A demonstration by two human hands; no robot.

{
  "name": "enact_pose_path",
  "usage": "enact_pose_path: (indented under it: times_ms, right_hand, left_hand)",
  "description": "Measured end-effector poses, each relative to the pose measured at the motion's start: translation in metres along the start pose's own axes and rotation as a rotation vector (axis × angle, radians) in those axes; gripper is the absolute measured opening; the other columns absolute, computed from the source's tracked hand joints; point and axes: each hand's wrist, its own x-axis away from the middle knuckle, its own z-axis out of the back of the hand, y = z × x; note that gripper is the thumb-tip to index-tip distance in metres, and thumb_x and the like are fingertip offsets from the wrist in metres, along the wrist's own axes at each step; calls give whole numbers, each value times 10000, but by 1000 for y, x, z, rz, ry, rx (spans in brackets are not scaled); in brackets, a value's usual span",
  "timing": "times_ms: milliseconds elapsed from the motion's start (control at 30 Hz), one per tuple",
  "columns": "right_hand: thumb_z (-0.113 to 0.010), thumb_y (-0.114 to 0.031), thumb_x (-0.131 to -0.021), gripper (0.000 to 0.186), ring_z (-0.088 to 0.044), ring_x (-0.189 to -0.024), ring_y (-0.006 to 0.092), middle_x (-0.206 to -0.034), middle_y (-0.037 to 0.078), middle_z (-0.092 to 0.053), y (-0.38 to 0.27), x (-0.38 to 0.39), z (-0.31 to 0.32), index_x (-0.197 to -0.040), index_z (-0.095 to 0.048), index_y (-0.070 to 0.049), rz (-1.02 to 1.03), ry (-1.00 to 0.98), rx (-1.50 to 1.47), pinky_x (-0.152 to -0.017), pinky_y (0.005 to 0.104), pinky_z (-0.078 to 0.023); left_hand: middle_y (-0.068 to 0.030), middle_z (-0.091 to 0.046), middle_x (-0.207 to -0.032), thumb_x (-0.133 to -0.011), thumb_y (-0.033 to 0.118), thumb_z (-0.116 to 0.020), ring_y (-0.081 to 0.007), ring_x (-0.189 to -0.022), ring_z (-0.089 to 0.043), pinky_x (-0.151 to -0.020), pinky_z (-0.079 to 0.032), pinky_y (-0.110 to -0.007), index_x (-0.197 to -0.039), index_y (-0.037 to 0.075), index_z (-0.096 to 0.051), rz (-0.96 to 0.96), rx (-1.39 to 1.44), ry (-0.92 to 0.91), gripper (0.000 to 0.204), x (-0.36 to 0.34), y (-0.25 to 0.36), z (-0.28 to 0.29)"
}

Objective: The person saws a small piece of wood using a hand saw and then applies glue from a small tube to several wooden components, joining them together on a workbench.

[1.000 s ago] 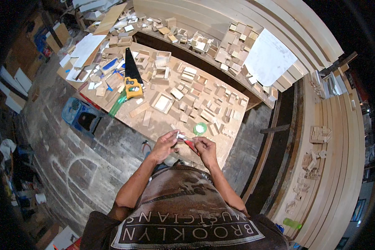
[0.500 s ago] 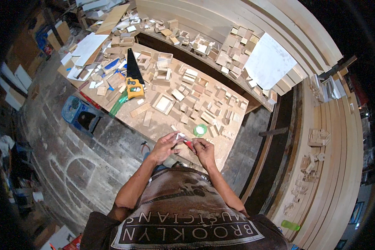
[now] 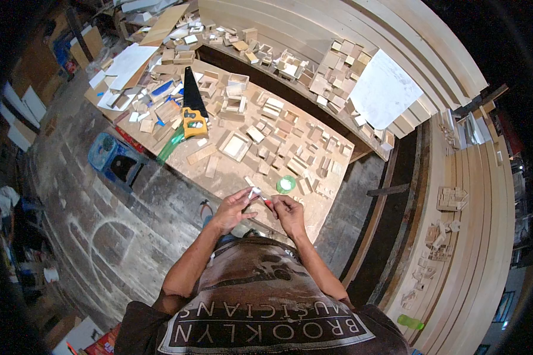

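Both hands meet over the near edge of the worktable (image 3: 234,179). My left hand (image 3: 234,208) pinches a small whitish block (image 3: 254,191) between thumb and fingertips. In my right hand (image 3: 289,214) is a small tool with a red handle (image 3: 269,203), its tip pointing at the block; the kind of tip is too small to tell. Just beyond the right hand stands a green round tub (image 3: 286,184) with white stuff in it. Many small wooden blocks and little box frames spread over the table beyond, among them a square frame (image 3: 235,146).
A handsaw (image 3: 193,121) with a yellow handle lies at the table's left, by a green plastic bottle (image 3: 170,145). A blue stool (image 3: 115,160) is left of the table. Long boards (image 3: 479,231) run along the right, with a white sheet (image 3: 388,89) at the back.
The red-handled tool's tip has come closer to the block, and the right hand has turned slightly. The left hand keeps its pinch. The whole view has shifted a little.
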Motion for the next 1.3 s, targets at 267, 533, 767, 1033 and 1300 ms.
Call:
enact_pose_path:
  times_ms: [267,533,767,1033,1300]
  right_hand:
    - [-640,-134,-932,165,-516,-601,58,-679,-15,-585,26,-29,41,-971,-682,20,254,352,274,-537,237,-429]
    - [-667,-120,-873,154,-635,-619,320,-718,193,-631,18,-72,64,-918,-663,27,471,261,835,-589,416,-497]
    - [-681,-183,-878,216,-639,-797,388,-947,203,-624,-7,-59,37,-1024,-650,-28,485,302,1066,-718,474,-527]
    - [-647,-142,-897,203,-640,-897,372,-1009,153,-616,20,-38,-31,-1072,-626,-42,655,-382,809,-766,433,-538]
    - [-615,-97,-905,118,-616,-828,393,-909,167,-571,51,-48,-50,-1006,-585,-42,635,-420,894,-671,440,-508]
  left_hand:
    - [-54,-663,-1163,-961,161,-638,-130,-1053,-616,-841,-540,-337,-1390,106,-513,10,-209,230,451,5,-15,22]
    - [-36,-690,-917,-909,86,-678,-123,-811,-653,-671,-558,-298,-1310,56,-563,-40,-319,487,418,0,-28,48]
    - [-32,-669,-786,-835,136,-782,-99,-645,-620,-541,-507,-263,-1227,-31,-603,-201,-629,515,462,-3,-36,66]
    - [-60,-686,-774,-801,150,-787,-99,-639,-614,-570,-504,-263,-1121,-43,-681,-60,-724,515,389,-10,-28,53]
    - [-67,-700,-770,-816,164,-732,-117,-648,-629,-575,-502,-282,-1038,-35,-711,-158,-893,444,299,-15,-40,69]
